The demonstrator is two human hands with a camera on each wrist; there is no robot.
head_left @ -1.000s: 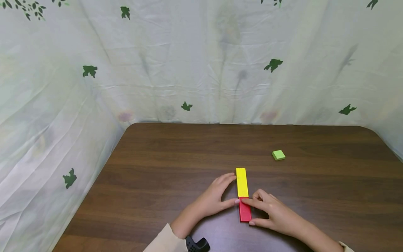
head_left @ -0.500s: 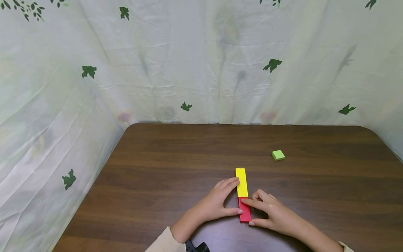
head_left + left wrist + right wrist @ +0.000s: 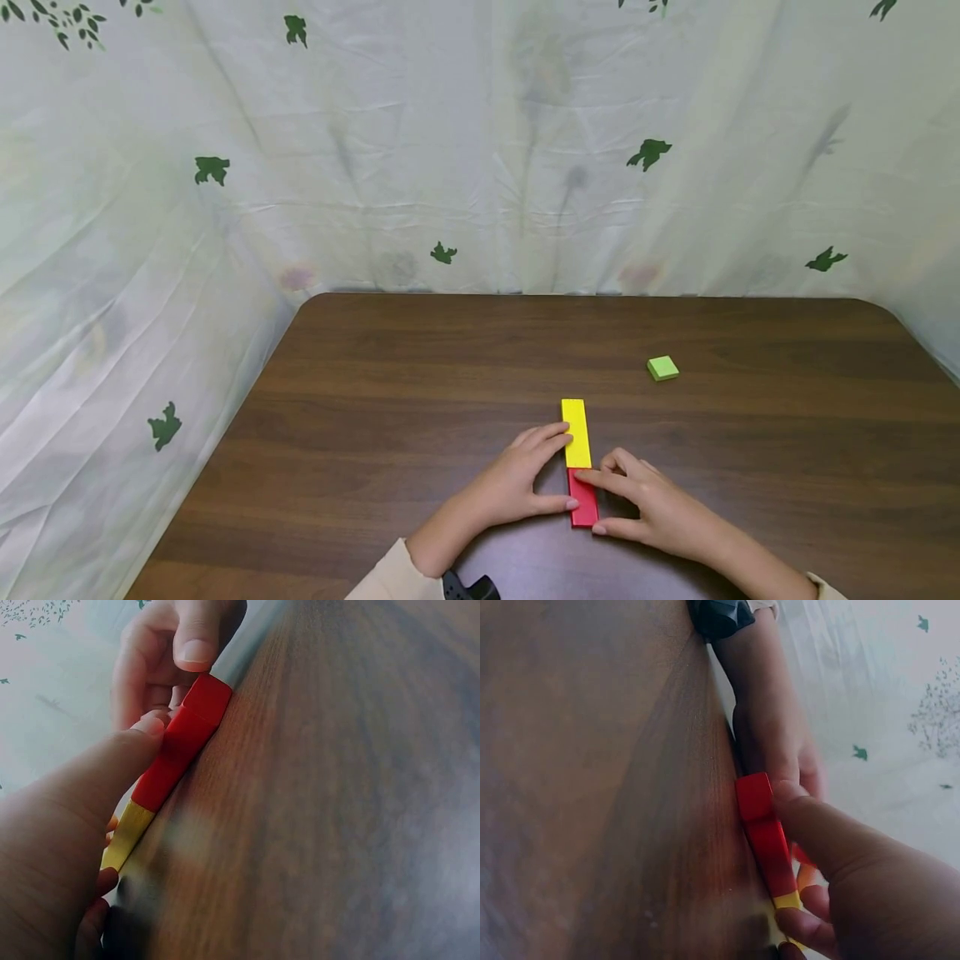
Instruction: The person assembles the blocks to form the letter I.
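Note:
A yellow block and a red block lie end to end on the wooden table, the red one nearer. My left hand lies along their left side, its fingertips touching the yellow block and its thumb resting on the red block. From the right, my right hand touches the red block with its index fingertip close to the joint. Its thumb is at the red block's near right corner; other fingers are bent. In the left wrist view the red block shows its near end, and fingers partly hide the yellow block.
A small light green block sits apart, farther back and to the right. The brown table ends at a pale curtain with green leaf prints. A black device is at my left wrist.
My left thumb has come nearer along the red block and onto it, and the left fingers have shifted onto the yellow block. My right hand and the blocks look almost still.

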